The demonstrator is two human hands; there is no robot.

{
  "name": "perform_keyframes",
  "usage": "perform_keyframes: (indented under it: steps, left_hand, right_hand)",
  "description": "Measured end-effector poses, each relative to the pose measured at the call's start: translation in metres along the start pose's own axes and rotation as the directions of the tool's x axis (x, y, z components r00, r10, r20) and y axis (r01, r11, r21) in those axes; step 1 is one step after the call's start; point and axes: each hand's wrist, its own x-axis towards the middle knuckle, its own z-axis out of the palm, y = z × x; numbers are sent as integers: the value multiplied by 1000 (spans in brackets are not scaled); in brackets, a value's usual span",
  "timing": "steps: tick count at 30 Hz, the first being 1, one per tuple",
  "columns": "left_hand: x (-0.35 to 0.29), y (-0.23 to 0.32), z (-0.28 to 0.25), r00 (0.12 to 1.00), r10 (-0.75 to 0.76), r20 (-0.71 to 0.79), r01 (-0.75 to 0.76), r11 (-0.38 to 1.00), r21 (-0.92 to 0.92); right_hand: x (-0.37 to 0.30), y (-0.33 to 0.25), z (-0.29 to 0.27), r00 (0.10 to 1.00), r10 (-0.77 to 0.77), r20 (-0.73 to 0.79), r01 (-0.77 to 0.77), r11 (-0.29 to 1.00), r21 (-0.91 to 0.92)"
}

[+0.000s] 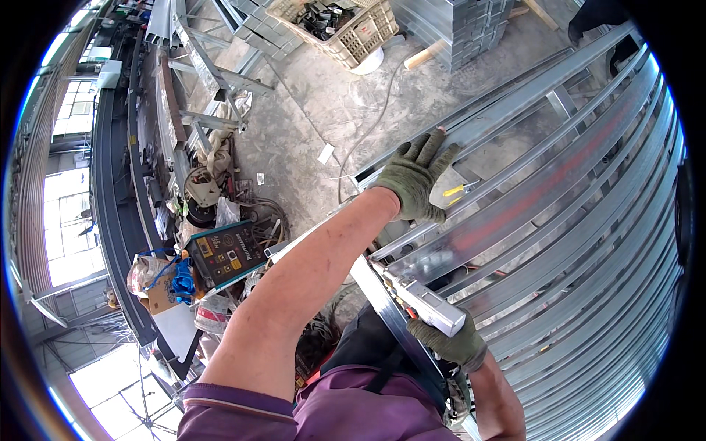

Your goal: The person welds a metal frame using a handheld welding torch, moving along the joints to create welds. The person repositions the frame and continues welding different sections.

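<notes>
My left hand (415,178), in a green knitted glove, lies with fingers spread on the end of a galvanized steel channel (482,132). My right hand (454,344), gloved the same, is closed beneath a silver-grey boxy hand tool (434,307). The tool's narrow front end points up and left, close to the corner of the steel frame; its exact kind does not show clearly. The grip is partly hidden by the tool's body. A long steel strip with a reddish smear (515,209) runs away to the upper right. Near my left fingertips is a small yellow-handled tool (457,191).
Many parallel steel profiles (588,294) fill the right side. At left stand a teal-cased welding machine (229,253), tangled cables and a cardboard box (165,294). A beige plastic crate (360,37) of dark parts and stacked steel profiles (474,33) are at the back. A cable (375,121) crosses the concrete floor.
</notes>
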Motion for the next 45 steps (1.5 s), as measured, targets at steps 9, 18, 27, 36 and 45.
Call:
perform_keyframes:
  steps: [9, 18, 27, 36, 45]
  left_hand:
    - [-1, -1, 5, 999, 12, -49, -12, 1000, 0]
    - [1, -3, 3, 1000, 11, -4, -11, 1000, -12]
    - [0, -3, 3, 1000, 10, -12, -10, 1000, -14]
    - [1, -3, 4, 1000, 13, -23, -13, 1000, -4]
    - [0, -2, 6, 999, 0, -52, 0, 1000, -14]
  right_hand:
    - [1, 4, 8, 999, 22, -32, -19, 996, 89]
    - [-3, 18, 10, 997, -47, -61, 50, 997, 51]
    - [-5, 18, 11, 998, -24, -62, 27, 999, 38]
    - [-7, 11, 7, 998, 56, -41, -53, 996, 67]
    - [-11, 11, 6, 994, 107, -34, -104, 992, 77]
